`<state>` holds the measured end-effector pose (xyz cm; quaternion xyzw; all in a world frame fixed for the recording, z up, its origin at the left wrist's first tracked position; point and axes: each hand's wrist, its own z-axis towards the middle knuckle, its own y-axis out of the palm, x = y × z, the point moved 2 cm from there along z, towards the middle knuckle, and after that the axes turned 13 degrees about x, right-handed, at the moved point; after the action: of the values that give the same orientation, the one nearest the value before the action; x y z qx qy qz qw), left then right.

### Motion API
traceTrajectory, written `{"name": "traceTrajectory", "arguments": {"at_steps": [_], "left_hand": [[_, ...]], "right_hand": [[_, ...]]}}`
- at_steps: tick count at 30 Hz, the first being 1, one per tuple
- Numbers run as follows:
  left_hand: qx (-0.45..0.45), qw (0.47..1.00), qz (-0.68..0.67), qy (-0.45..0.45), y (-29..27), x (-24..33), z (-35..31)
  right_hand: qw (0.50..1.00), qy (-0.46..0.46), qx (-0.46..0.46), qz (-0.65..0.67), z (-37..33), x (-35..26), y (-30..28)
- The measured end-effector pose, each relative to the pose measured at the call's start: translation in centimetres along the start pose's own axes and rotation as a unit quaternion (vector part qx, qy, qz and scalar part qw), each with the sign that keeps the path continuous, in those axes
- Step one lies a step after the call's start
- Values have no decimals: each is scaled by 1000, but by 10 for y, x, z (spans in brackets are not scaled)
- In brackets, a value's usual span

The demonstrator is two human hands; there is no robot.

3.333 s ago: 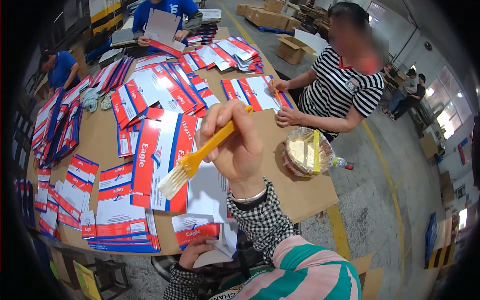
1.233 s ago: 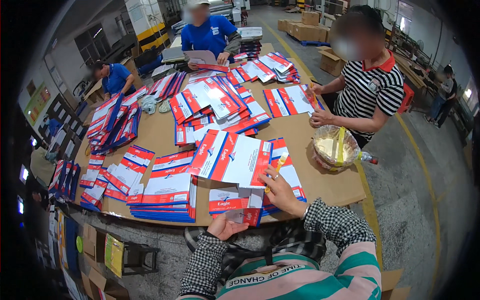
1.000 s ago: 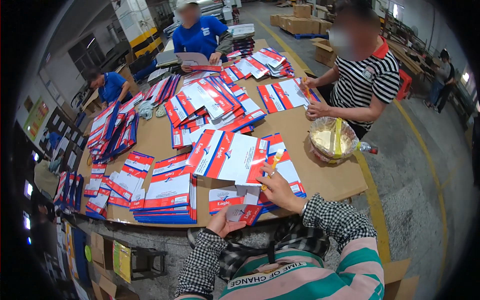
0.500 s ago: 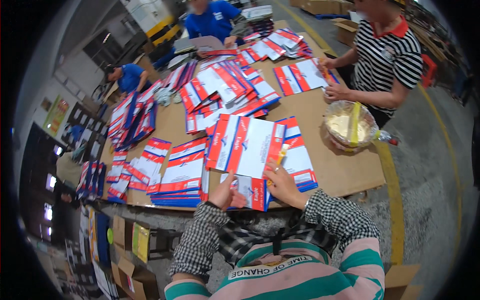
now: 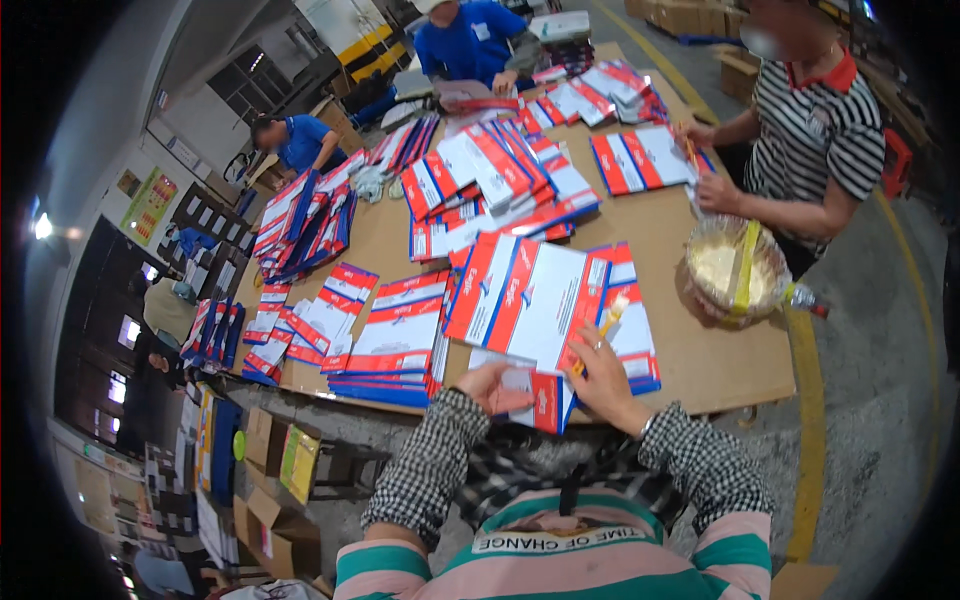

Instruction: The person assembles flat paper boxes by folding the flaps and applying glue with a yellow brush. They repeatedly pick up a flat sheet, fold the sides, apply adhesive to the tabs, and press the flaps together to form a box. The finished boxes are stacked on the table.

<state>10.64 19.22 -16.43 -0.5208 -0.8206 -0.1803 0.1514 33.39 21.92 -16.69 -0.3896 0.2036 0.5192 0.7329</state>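
A flat printed carton point(image 5: 545, 305) in white, red and blue lies in front of me, tilted. A smaller printed piece point(image 5: 546, 400), red and blue at its right end, extends beneath its near edge. My left hand point(image 5: 488, 390) rests at the left end of that piece, thumb and fingers apart. My right hand point(image 5: 608, 385) grips a yellow-handled brush point(image 5: 611, 318) with a pale head, over the carton's right edge. More flat cartons point(image 5: 636, 345) lie under it on the right, and a neat stack point(image 5: 398, 330) stands left of it.
A plastic-lined bowl of cream-coloured paste point(image 5: 735, 268) with a yellow strip across stands at the table's right edge, beside a bottle point(image 5: 806, 300). Piles of cartons point(image 5: 500, 175) cover the cardboard-topped table point(image 5: 715, 370). A co-worker in stripes point(image 5: 815, 140) works at right; others in blue sit beyond.
The whole view has shifted, so the table appears further right. My left hand has moved inward over the smaller piece. The brush stays in my right hand.
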Motion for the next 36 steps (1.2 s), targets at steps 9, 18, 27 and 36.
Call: {"name": "traceTrajectory", "arguments": {"at_steps": [9,18,27,36], "left_hand": [[-108,991,6,-82,1,-31,-26],[-95,990,-101,-14,3,-69,-20],[-285,954,-83,-28,6,-99,-27],[-222,963,-150,16,14,-107,-27]], "right_hand": [[999,-16,33,-27,33,2,-28],[998,7,68,0,53,-40,-51],[996,-6,86,18,60,-69,-63],[994,-21,103,32,69,-90,-78]]}}
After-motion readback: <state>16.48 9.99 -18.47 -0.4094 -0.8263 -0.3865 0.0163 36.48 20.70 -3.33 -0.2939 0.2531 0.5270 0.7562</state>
